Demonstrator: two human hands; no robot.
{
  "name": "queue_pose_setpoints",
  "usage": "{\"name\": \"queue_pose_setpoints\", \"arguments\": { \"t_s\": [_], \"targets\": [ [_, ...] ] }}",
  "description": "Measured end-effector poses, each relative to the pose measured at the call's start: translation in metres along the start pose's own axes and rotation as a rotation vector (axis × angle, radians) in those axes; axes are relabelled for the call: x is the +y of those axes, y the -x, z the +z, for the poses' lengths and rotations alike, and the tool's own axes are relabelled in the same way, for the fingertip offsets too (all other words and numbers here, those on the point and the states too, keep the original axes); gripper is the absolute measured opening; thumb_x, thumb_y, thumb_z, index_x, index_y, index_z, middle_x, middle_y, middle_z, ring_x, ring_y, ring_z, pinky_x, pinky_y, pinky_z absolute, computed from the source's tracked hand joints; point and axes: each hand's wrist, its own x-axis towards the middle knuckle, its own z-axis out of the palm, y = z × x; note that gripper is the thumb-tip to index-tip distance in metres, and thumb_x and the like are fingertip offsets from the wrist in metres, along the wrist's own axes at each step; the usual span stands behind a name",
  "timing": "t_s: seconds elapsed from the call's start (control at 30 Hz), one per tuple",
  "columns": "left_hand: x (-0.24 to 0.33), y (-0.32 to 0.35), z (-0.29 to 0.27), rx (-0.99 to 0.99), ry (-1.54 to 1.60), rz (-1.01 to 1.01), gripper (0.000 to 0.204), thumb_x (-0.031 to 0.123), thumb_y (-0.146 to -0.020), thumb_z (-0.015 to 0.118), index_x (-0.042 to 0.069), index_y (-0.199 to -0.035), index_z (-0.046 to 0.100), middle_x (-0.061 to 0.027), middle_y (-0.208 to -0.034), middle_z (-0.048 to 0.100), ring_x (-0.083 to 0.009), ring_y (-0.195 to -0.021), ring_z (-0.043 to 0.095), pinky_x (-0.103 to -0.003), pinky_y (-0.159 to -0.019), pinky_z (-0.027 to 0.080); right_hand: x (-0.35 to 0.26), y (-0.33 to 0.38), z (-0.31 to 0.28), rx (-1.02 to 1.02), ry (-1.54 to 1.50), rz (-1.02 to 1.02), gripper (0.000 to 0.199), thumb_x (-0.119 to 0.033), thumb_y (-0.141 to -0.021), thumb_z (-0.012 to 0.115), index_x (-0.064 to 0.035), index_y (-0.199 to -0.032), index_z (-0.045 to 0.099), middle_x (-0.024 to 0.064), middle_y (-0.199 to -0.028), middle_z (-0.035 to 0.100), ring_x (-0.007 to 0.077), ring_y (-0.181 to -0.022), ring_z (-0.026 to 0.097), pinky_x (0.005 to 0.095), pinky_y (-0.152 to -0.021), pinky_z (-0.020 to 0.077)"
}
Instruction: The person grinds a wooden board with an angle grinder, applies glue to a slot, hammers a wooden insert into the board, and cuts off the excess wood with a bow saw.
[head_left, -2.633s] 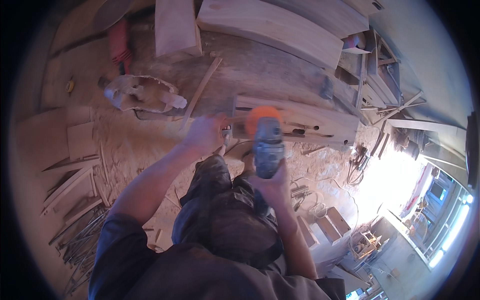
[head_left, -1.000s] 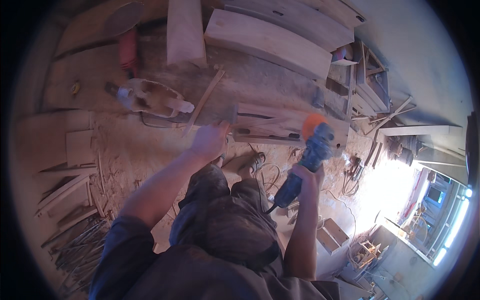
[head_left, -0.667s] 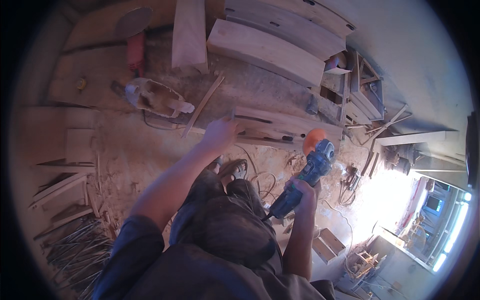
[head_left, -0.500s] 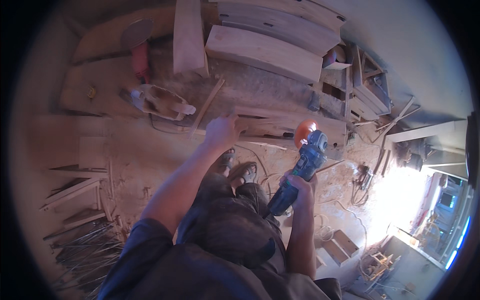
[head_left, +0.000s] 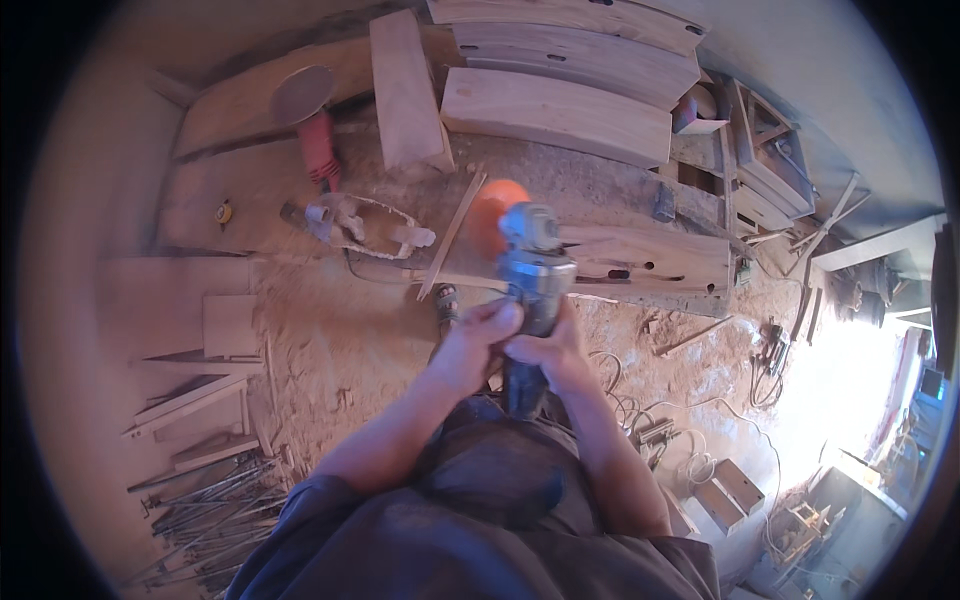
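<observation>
Dusty floor (head_left: 335,370), wooden workbench (head_left: 268,205), pale wall (head_left: 850,110) — glaring light (head_left: 840,400) at right

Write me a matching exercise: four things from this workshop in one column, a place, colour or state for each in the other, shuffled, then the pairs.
1. Grinder
2. Tape measure
3. Tool lying on the workbench
4. Thin rods

A. Piled at the picture's lower left
B. Red body
C. In the right hand
D. Yellow, near the workbench's left end

Pairs: 1-C, 2-D, 3-B, 4-A
</observation>
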Motion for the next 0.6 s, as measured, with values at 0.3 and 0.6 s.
{"name": "queue_pose_setpoints", "arguments": {
  "t_s": [0.3, 0.6],
  "targets": [
    [0.157, 0.047, -0.110, 0.093, -0.206, 0.303, 0.074, 0.038, -0.084, 0.075, -0.004, -0.141, 0.052, -0.0136, -0.128, 0.065, -0.0255, -0.116, 0.065, -0.039, -0.105, 0.050, 0.027, -0.112, 0.172, -0.368, 0.027, -0.030, 0.088, -0.013, -0.068, 0.081, 0.0005, -0.145, 0.039, 0.0207, -0.126, 0.060, 0.0303, -0.119, 0.061, 0.0414, -0.101, 0.0492],
    [0.256, 0.085, -0.255, 0.562, -0.160, 0.485, 0.046, 0.031, -0.086, 0.074, 0.000, -0.117, 0.059, -0.0136, -0.097, 0.069, -0.0283, -0.088, 0.069, -0.042, -0.083, 0.056, 0.051, -0.129, 0.162, -0.015, 0.641, -0.119, 0.047, -0.013, -0.091, 0.067, -0.0015, -0.137, 0.059, 0.0153, -0.118, 0.069, 0.0252, -0.106, 0.068, 0.0376, -0.093, 0.0544]
  ]
}}
